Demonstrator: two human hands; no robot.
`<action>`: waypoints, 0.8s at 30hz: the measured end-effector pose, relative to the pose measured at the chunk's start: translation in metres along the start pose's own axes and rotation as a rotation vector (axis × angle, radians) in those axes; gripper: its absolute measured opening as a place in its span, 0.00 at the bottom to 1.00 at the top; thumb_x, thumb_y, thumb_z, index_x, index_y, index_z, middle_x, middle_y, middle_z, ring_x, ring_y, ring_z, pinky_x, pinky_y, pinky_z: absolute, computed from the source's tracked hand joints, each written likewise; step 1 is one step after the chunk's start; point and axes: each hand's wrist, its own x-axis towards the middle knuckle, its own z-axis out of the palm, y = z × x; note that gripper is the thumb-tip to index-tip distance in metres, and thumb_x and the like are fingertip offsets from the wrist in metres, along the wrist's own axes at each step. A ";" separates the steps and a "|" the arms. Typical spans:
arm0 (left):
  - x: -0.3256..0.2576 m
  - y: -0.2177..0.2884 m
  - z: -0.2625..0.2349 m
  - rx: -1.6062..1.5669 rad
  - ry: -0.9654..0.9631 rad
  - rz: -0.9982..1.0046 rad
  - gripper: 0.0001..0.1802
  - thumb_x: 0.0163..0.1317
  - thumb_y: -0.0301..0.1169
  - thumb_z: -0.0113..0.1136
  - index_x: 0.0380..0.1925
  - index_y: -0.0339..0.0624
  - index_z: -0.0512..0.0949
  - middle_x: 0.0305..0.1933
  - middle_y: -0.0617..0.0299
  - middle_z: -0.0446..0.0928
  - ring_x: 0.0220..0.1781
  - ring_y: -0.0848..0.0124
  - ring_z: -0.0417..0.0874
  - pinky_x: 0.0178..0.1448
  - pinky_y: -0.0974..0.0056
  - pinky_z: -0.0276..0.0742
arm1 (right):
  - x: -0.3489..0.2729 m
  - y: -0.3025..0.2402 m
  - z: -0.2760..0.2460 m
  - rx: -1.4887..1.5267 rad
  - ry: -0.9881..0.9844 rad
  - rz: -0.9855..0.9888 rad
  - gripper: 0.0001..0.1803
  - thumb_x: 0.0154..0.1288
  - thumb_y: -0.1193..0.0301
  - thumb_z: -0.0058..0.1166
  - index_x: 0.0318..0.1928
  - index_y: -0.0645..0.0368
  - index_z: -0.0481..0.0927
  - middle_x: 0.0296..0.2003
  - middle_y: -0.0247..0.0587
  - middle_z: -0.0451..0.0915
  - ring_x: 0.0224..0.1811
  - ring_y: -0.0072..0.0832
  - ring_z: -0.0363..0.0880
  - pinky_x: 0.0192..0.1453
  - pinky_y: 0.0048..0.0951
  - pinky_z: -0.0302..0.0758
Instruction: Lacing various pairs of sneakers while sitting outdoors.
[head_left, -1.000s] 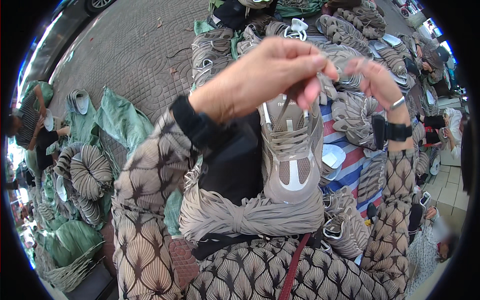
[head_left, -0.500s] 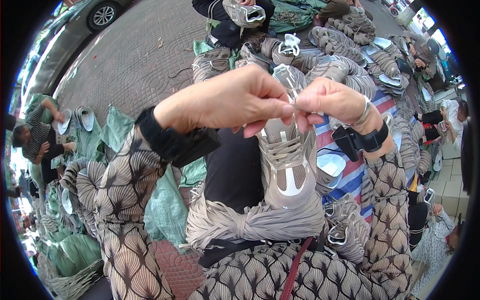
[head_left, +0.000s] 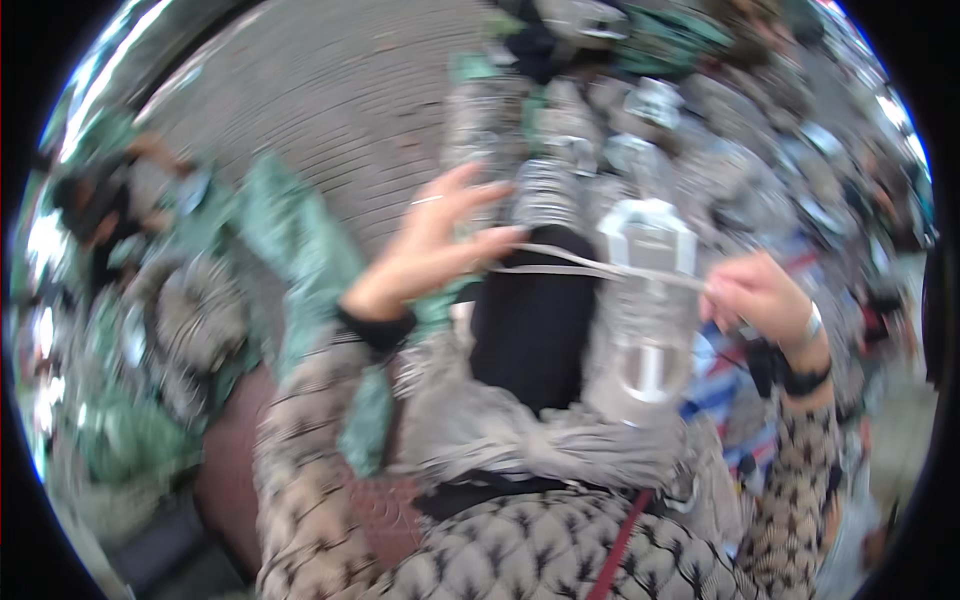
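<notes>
My left hand (head_left: 435,245) is raised with its fingers spread. A light shoelace (head_left: 600,268) stretches from it to the right, its two strands running above and below my left thumb like a loop. At the other end my right hand (head_left: 755,300) is closed on the lace. Beneath the lace, a grey-beige sneaker (head_left: 650,345) with white panels rests toe toward me by my dark-clad leg. Across my lap lies a tied bundle of beige laces (head_left: 540,445). The picture is smeared by motion, so the finger contacts are unclear.
Many similar shoes (head_left: 740,190) lie in rows ahead and to the right, over a striped sheet (head_left: 715,385). Green sacks (head_left: 300,255) lie on the left. Another person (head_left: 105,215) sits at far left, near a coil of shoes (head_left: 200,310). Patterned paving (head_left: 340,120) stretches ahead.
My hands, pinched together over the shoe before, have moved apart, left hand leftward and right hand rightward. The fingers of my left hand have spread. The lace now spans between them; the view has shifted.
</notes>
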 end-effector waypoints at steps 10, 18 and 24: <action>0.018 0.106 0.116 -0.336 0.303 0.098 0.19 0.58 0.39 0.55 0.42 0.36 0.72 0.43 0.45 0.74 0.37 0.48 0.79 0.37 0.52 0.74 | 0.049 0.052 0.025 0.069 0.032 -0.134 0.18 0.63 0.71 0.44 0.53 0.66 0.71 0.15 0.35 0.72 0.11 0.21 0.69 0.13 0.23 0.64; -0.003 0.071 0.103 -0.444 0.211 0.059 0.16 0.48 0.40 0.65 0.21 0.36 0.78 0.20 0.51 0.76 0.24 0.56 0.80 0.28 0.58 0.72 | 0.065 0.067 0.041 0.191 0.047 -0.258 0.18 0.72 0.64 0.42 0.25 0.61 0.68 0.11 0.31 0.65 0.08 0.17 0.63 0.11 0.17 0.61; 0.008 0.072 0.105 -0.380 0.138 0.076 0.12 0.41 0.36 0.67 0.23 0.41 0.82 0.20 0.55 0.77 0.23 0.60 0.79 0.26 0.60 0.71 | 0.052 0.070 0.026 -0.098 0.035 -0.378 0.08 0.69 0.70 0.45 0.39 0.62 0.73 0.21 0.36 0.71 0.17 0.28 0.68 0.21 0.29 0.66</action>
